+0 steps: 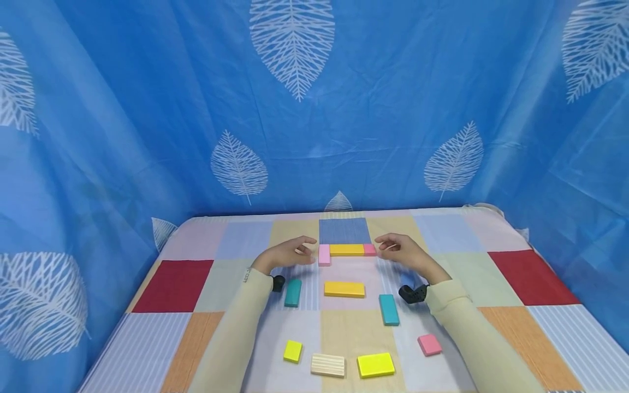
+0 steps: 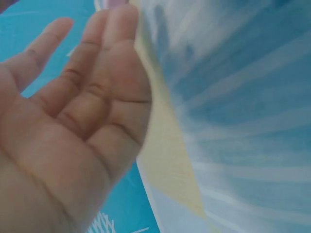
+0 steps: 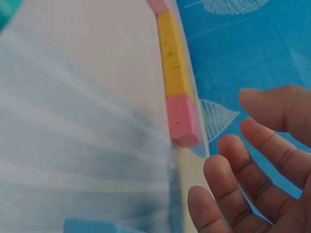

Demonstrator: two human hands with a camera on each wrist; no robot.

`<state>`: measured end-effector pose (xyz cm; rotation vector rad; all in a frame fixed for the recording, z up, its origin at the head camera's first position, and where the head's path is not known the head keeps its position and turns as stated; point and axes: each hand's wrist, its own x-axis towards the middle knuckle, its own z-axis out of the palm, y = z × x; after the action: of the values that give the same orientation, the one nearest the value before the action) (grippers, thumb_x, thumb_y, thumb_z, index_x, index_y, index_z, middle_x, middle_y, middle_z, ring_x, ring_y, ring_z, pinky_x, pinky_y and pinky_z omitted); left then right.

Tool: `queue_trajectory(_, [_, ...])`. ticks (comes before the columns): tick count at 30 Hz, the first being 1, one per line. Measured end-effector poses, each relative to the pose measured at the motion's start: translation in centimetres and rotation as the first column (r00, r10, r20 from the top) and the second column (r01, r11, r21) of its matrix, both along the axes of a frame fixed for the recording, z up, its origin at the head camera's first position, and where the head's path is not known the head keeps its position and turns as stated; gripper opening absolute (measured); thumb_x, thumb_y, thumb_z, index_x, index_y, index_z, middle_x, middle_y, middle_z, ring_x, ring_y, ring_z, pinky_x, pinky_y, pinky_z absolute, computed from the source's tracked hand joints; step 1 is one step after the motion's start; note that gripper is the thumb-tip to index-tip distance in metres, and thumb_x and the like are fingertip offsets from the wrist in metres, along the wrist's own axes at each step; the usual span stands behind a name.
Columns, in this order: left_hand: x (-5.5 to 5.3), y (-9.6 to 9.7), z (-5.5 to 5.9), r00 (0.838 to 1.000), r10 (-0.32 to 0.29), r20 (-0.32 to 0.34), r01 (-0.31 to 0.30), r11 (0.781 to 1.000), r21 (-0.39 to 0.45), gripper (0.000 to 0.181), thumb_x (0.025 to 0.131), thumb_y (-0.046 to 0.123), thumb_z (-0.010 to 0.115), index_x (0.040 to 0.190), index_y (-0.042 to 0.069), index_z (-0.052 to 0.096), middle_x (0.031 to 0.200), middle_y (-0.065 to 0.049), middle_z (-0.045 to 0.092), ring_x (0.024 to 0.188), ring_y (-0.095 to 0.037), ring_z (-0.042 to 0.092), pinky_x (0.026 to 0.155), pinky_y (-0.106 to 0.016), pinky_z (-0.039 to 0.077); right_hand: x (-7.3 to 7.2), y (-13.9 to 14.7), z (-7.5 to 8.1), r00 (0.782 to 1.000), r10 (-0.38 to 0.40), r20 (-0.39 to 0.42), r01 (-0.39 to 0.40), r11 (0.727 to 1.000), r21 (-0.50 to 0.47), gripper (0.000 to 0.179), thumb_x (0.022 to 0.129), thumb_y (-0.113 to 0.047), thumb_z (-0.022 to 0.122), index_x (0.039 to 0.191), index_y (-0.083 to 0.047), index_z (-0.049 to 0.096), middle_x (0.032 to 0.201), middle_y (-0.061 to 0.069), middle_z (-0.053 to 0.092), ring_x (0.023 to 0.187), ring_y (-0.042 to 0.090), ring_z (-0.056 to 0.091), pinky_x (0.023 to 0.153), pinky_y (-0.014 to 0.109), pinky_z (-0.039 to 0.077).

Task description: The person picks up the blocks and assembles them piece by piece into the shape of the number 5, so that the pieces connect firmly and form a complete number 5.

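In the head view, a row of three blocks lies near the middle of the frame on a patchwork cloth [image 1: 241, 232]: a light pink block [image 1: 324, 255] at its left end, a long orange block [image 1: 346, 250] between, and a small pink block [image 1: 369, 250] at its right end. The left hand [image 1: 290, 254] is loosely bent just beside the light pink end; the right hand [image 1: 405, 252] is likewise relaxed beside the small pink end. Contact there is hard to judge. Below the row, a second orange block [image 1: 344, 290] lies at centre, with a teal block [image 1: 292, 293] to its left and another to its lower right. A blue block [image 1: 407, 278] sits partly hidden by the right wrist. At lower centre are two yellow blocks [image 1: 375, 365], a ribbed wooden block [image 1: 327, 365] between them and a pink square block [image 1: 429, 345] farther right. A blue curtain [image 1: 354, 164] fills the upper frame.

In the left wrist view, the hand fills the left half, one digit parted from the others; something pink shows at the top edge.

In the right wrist view, the fingers at lower right are spread, apart from the small pink block at upper centre.
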<state>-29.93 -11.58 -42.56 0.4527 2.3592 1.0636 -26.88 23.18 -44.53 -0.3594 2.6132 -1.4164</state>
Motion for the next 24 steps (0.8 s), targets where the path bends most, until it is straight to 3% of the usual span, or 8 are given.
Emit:
queue_trajectory(5, [1.7, -0.8, -0.3, 0.994, 0.032, -0.108, -0.022, 0.995, 0.096, 0.054, 0.108, 0.016, 0.068, 0.157, 0.002, 0.05, 0.149, -0.025, 0.057, 0.137, -0.043, 0.056, 0.114, -0.056, 0.047, 0.6, -0.4, 0.1, 0.999, -0.016, -0.028, 0.015, 0.999, -0.036, 0.038, 0.104, -0.006, 0.069, 0.136, 0.012, 0.063, 0.12, 0.024, 0.069, 0.109, 0.034, 0.064, 0.088, 0.032, 0.054])
queue_trajectory(11, [3.8, -1.5, -0.2, 0.961, 0.042, -0.274, 0.003, 0.987, 0.162, 0.044, 0.106, 0.004, 0.067, 0.149, -0.002, 0.058, 0.141, -0.026, 0.063, 0.128, -0.041, 0.061, 0.11, -0.052, 0.052, 1.9, -0.9, 0.8, 1.0, 0.005, -0.027, -0.008, 0.993, -0.118, 0.04, 0.105, -0.01, 0.069, 0.139, 0.011, 0.062, 0.126, 0.025, 0.069, 0.11, 0.03, 0.064, 0.089, 0.027, 0.055])
queue_trajectory(17, [5.4, -2.1, 0.6, 0.946, 0.075, -0.314, -0.002, 0.973, 0.229, 0.041, 0.106, 0.002, 0.066, 0.147, 0.0, 0.06, 0.139, -0.029, 0.064, 0.121, -0.041, 0.064, 0.102, -0.051, 0.057, 3.1, -1.5, 1.7, 1.0, 0.025, -0.009, -0.026, 0.983, -0.18, 0.042, 0.106, -0.01, 0.069, 0.142, 0.01, 0.06, 0.131, 0.028, 0.066, 0.111, 0.026, 0.064, 0.091, 0.024, 0.055])
queue_trajectory(24, [6.3, -3.1, 0.6, 0.943, 0.086, -0.321, -0.007, 0.971, 0.237, 0.042, 0.106, 0.001, 0.065, 0.148, 0.001, 0.06, 0.138, -0.028, 0.064, 0.122, -0.04, 0.064, 0.103, -0.053, 0.056, 4.3, -2.2, 2.3, 0.999, 0.024, -0.037, -0.03, 0.979, -0.204, 0.042, 0.105, -0.012, 0.071, 0.14, 0.01, 0.062, 0.126, 0.023, 0.071, 0.105, 0.021, 0.065, 0.091, 0.026, 0.056])
